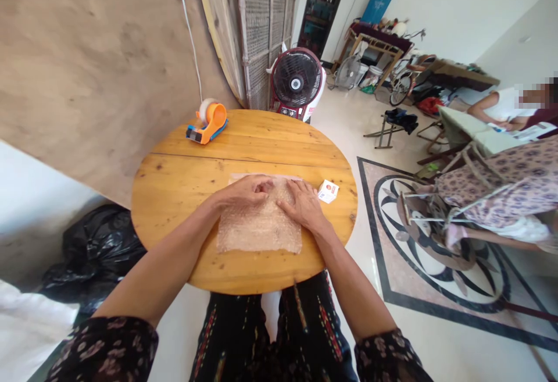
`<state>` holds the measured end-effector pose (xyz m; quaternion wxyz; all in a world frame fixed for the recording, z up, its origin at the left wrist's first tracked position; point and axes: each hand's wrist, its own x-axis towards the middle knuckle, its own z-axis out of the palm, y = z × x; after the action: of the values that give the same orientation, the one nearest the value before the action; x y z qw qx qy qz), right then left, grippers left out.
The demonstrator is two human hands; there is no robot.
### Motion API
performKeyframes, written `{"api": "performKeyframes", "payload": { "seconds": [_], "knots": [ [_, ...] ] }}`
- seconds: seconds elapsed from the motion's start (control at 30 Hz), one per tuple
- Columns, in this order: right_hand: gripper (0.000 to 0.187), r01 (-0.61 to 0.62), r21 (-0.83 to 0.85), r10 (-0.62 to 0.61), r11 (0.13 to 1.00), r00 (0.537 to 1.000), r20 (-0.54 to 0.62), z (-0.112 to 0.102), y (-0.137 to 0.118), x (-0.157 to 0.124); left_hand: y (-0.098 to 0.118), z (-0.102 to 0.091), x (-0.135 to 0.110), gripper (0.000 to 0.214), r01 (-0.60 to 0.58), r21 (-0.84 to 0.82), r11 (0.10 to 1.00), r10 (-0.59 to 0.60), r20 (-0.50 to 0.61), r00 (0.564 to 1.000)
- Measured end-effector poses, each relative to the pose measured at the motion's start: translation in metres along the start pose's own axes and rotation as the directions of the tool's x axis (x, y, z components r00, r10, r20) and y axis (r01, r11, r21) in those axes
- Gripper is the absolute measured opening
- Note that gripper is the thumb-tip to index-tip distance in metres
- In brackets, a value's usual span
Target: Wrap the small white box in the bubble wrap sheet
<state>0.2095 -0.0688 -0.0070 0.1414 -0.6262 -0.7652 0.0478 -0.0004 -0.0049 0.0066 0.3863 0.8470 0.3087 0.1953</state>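
A sheet of clear bubble wrap (259, 231) lies flat on the round wooden table (235, 274) in front of me. My left hand (248, 190) rests on its far part with the fingers curled in; whatever they may hold is hidden. Spread over the far right corner of the sheet, my right hand (303, 203) lies flat with its fingers apart. Just beyond those fingertips sits a small white box (328, 191) with a red mark. An orange and blue tape dispenser (211, 121) with a roll of tape stands at the table's far left.
A dark red fan (296, 79) stands behind the table. Wooden board (108, 50) leans along the left, above a black plastic bag (100, 245). To the right, a person (497, 109) sits at a pale table (475, 126), and another in patterned clothing (492, 187) is nearer.
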Motion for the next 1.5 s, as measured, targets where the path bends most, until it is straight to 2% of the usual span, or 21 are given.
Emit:
{"api": "performKeyframes", "payload": {
  "seconds": [0.17, 0.33, 0.67, 0.83, 1.0, 1.13, 1.33, 1.5],
  "knots": [
    [0.058, -0.003, 0.011, 0.003, 1.000, 1.000, -0.007, 0.000, 0.001, -0.001, 0.006, -0.002, -0.001, 0.014, -0.053, 0.128, 0.990, 0.049, 0.036, 0.998],
    [0.054, 0.006, 0.003, -0.006, 1.000, 1.000, -0.005, 0.000, 0.000, -0.001, 0.005, -0.003, 0.000, 0.030, -0.169, 0.257, 0.951, 0.145, 0.109, 0.983],
    [0.046, -0.011, -0.016, 0.010, 1.000, 1.000, -0.029, -0.001, -0.001, 0.002, -0.001, 0.002, -0.002, 0.054, -0.147, 0.376, 0.915, 0.082, 0.185, 0.979],
    [0.045, -0.018, -0.021, 0.017, 1.000, 0.998, -0.056, 0.000, 0.001, 0.002, 0.004, 0.003, 0.000, 0.045, -0.146, 0.420, 0.896, 0.061, 0.211, 0.976],
    [0.040, -0.004, -0.034, 0.001, 0.999, 0.996, -0.094, 0.002, 0.002, 0.001, 0.003, 0.005, 0.002, 0.043, -0.149, 0.408, 0.901, 0.081, 0.180, 0.980],
    [0.037, -0.006, -0.036, 0.003, 0.999, 0.996, -0.090, 0.000, 0.001, 0.001, 0.008, 0.005, 0.002, 0.038, -0.111, 0.423, 0.899, 0.039, 0.176, 0.984],
    [0.034, -0.012, -0.044, 0.008, 0.999, 0.996, -0.090, 0.000, 0.003, 0.002, 0.011, 0.003, 0.001, 0.035, -0.117, 0.451, 0.885, 0.031, 0.194, 0.980],
    [0.035, 0.009, -0.027, -0.012, 1.000, 0.996, -0.088, -0.004, -0.001, 0.001, 0.013, 0.001, -0.001, 0.020, -0.095, 0.371, 0.924, 0.046, 0.140, 0.989]
  ]
}}
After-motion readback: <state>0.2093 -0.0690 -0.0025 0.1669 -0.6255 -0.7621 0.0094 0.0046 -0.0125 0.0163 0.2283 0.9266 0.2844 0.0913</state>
